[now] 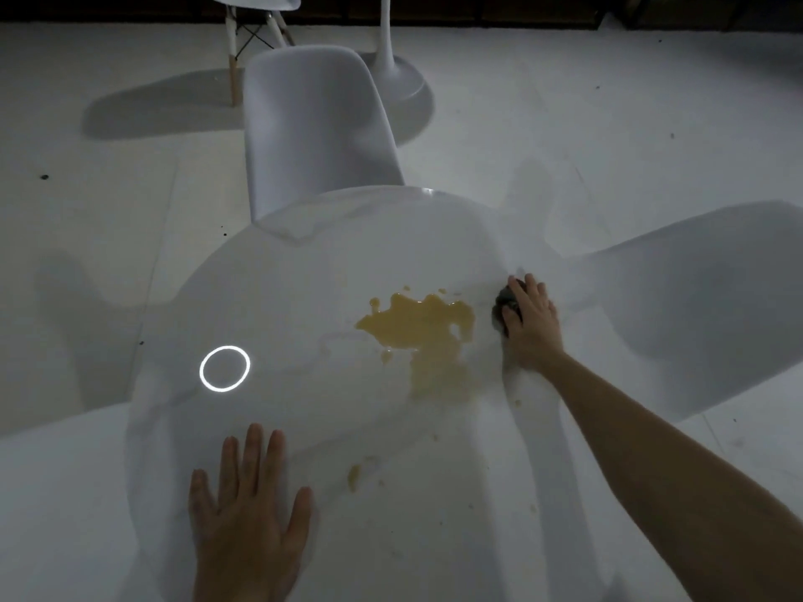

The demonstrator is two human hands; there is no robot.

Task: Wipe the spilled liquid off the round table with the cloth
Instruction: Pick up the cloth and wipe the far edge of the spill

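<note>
A yellow-brown puddle of spilled liquid (423, 330) lies right of centre on the round white table (278, 297), with a fainter smear trailing toward me and small drops (354, 475) nearer the front. My right hand (530, 325) rests at the table's right edge, just right of the puddle, its fingers pressed over a dark crumpled cloth (504, 299) that is mostly hidden beneath them. Flat on the table's near left lies my left hand (247, 510), fingers spread and holding nothing.
White chairs stand around the table: one at the far side (313, 123), one at the right (695, 306), one at the near left (52, 493). A bright ring of reflected light (224, 368) shows on the tabletop. Further back are another chair (254, 19) and a white pedestal base (402, 76).
</note>
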